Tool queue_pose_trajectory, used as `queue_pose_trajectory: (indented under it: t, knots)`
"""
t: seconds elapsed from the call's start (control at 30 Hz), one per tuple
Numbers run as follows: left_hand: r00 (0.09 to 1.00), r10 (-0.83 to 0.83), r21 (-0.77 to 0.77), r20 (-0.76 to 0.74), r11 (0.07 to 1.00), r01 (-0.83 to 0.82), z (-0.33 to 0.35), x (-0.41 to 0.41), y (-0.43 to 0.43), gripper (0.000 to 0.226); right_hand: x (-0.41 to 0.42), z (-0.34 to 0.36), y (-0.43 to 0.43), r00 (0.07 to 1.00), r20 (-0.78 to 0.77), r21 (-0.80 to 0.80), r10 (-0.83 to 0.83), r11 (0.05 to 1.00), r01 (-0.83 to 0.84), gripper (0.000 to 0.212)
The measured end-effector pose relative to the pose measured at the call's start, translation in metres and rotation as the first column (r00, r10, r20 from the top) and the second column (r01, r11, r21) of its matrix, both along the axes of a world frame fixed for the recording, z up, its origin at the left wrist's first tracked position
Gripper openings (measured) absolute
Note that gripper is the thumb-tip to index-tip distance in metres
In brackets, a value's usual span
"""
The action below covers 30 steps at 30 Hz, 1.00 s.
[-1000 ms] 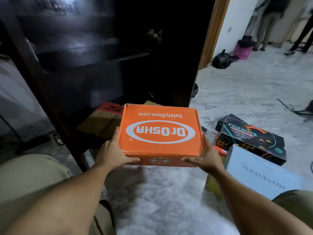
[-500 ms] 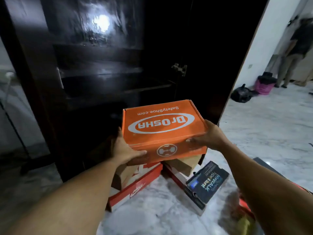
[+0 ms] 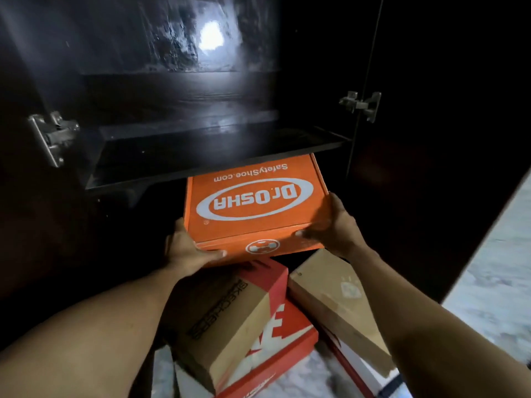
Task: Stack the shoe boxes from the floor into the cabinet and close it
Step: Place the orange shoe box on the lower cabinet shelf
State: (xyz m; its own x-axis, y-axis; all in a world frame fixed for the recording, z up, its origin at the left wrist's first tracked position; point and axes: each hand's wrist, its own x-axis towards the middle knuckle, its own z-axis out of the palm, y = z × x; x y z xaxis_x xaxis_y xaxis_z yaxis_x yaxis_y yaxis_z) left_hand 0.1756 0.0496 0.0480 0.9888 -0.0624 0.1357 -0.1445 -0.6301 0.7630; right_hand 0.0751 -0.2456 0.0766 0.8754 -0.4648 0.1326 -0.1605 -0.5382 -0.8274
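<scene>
2 bare forearms (image 3: 100, 334), with bare left hand (image 3: 188, 249) and right hand (image 3: 334, 226).

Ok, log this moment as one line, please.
step: placement | object: orange Dr.OSHA box | left hand: grips near-left corner | right hand: grips right edge | position: far end under cabinet shelf

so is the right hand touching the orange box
Touching. The head view shows the right hand gripping the orange box at its near right corner.

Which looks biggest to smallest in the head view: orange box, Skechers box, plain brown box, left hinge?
1. orange box and Skechers box: alike, Skechers nearer the camera, so unranked.
2. plain brown box.
3. left hinge.
</scene>
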Motion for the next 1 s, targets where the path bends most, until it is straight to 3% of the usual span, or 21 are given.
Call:
queue_pose_trajectory:
  t: [0.3, 0.6, 0.87, 1.0]
  knots:
    - [0.98, 0.171, -0.053, 0.097, 0.985, -0.167, -0.044, 0.063, 0.03, 0.112, 0.109, -0.045, 0.027, 0.981, 0.149, 0.06, 0.128, 0.989, -0.138, 0.119]
    - [0.94, 0.316, 0.003, 0.129, 0.948, -0.319, -0.091, 0.082, 0.06, 0.109, 0.168, -0.083, 0.056, 0.959, 0.211, 0.072, 0.19, 0.975, -0.21, 0.121]
    - [0.951, 0.298, 0.028, 0.084, 0.953, -0.301, -0.097, 0.08, 0.063, 0.106, 0.179, -0.087, 0.053, 0.966, 0.145, 0.015, 0.214, 0.976, -0.218, 0.111]
    - [0.971, 0.236, -0.031, 0.039, 0.972, -0.235, -0.097, 0.07, 0.061, 0.103, 0.167, -0.081, 0.045, 0.965, 0.125, -0.032, 0.231, 0.973, -0.228, 0.109]
